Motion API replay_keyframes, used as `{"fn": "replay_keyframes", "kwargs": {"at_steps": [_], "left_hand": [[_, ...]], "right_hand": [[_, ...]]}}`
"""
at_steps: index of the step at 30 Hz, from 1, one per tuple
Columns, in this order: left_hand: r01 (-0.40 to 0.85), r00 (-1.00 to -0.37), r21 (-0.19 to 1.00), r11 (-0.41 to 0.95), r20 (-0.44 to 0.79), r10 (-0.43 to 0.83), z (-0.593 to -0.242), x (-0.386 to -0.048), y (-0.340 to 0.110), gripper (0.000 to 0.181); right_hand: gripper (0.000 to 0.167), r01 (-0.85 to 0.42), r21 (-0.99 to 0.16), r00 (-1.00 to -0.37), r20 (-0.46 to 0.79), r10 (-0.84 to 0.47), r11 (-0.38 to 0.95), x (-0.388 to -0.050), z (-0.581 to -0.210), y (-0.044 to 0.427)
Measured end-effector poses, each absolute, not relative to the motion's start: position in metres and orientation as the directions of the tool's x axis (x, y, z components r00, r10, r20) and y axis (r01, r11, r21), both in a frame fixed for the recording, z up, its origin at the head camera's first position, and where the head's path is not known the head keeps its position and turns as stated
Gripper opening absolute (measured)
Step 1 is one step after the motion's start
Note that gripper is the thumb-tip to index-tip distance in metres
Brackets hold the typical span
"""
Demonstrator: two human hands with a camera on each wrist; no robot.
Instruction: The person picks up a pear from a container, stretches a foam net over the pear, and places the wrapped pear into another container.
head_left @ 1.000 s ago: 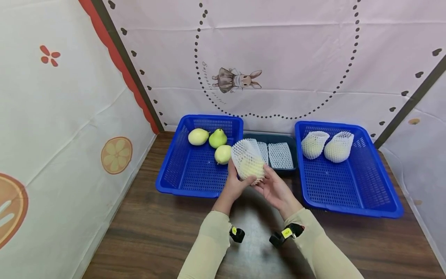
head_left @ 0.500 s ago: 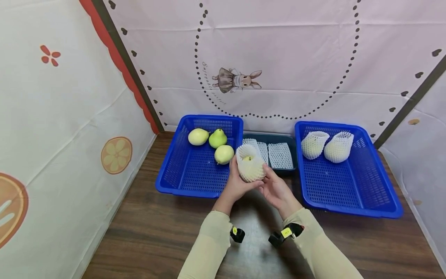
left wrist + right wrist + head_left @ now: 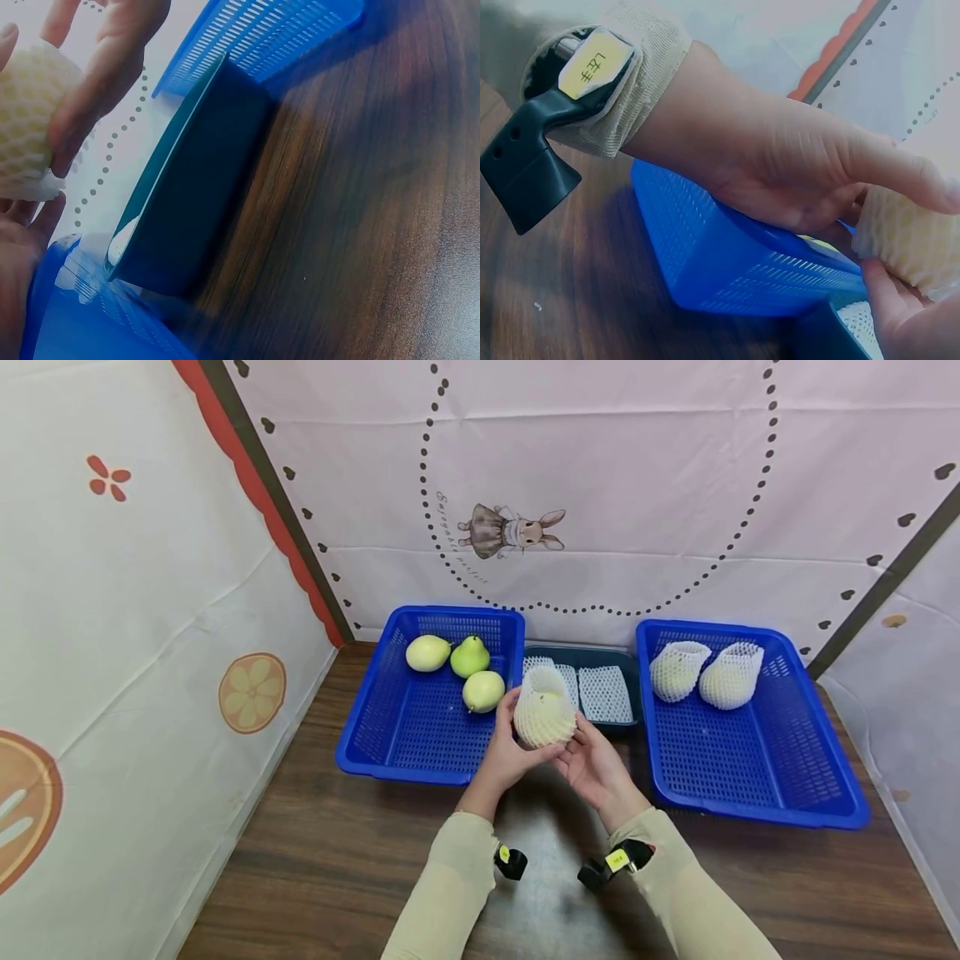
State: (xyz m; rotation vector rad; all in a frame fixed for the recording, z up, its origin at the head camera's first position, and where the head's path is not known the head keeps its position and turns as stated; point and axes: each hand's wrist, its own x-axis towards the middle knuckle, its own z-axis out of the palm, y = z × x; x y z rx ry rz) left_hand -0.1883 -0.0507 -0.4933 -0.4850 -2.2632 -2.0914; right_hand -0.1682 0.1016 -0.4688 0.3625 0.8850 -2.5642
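A pale yellow-green pear in a white foam net sleeve [image 3: 545, 718] is held up between both hands, above the table. My left hand [image 3: 510, 758] grips it from the left, thumb across its lower front. From the right, my right hand [image 3: 596, 770] holds the lower side with its fingertips. The sleeve's upper end stands open above the fruit, and the pear's top shows inside. In the right wrist view, the netted pear [image 3: 911, 236] lies between the left thumb and the right hand's fingers. The left wrist view cuts the netted pear [image 3: 30, 120] off at its edge.
The left blue basket [image 3: 420, 735] holds three bare pears [image 3: 483, 692]. A dark green tray [image 3: 636, 693] with folded foam nets [image 3: 604, 695] stands behind the hands. Two netted pears [image 3: 731, 677] lie in the right blue basket [image 3: 742, 768]. A patterned cloth hangs behind.
The netted pear has turned in my hands from leaning left to nearly upright, its open sleeve end now facing up. My left hand's thumb has shifted lower. The baskets' contents stay the same.
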Motion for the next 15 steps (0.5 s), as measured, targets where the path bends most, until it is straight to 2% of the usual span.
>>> {"fn": "replay_keyframes", "kwargs": {"at_steps": [3, 10, 15], "left_hand": [[0.224, -0.957, 0.971, 0.085, 0.202, 0.209, -0.4998, -0.191, -0.0502, 0.099], [0.264, -0.951, 0.961, 0.084, 0.245, 0.189, -0.5024, -0.1925, -0.0504, 0.098], [0.236, -0.958, 0.97, 0.067, 0.22, 0.181, -0.5011, -0.1921, -0.0516, 0.094]], "right_hand": [[0.033, 0.464, -0.499, -0.876, -0.378, -0.298, -0.732, -0.1687, -0.4682, 0.1016], [0.035, 0.466, -0.428, -0.861, -0.421, -0.285, -0.775, -0.1675, -0.4655, 0.1015], [0.04, 0.46, -0.41, -0.869, -0.39, -0.305, -0.788, -0.1672, -0.4663, 0.102]]}}
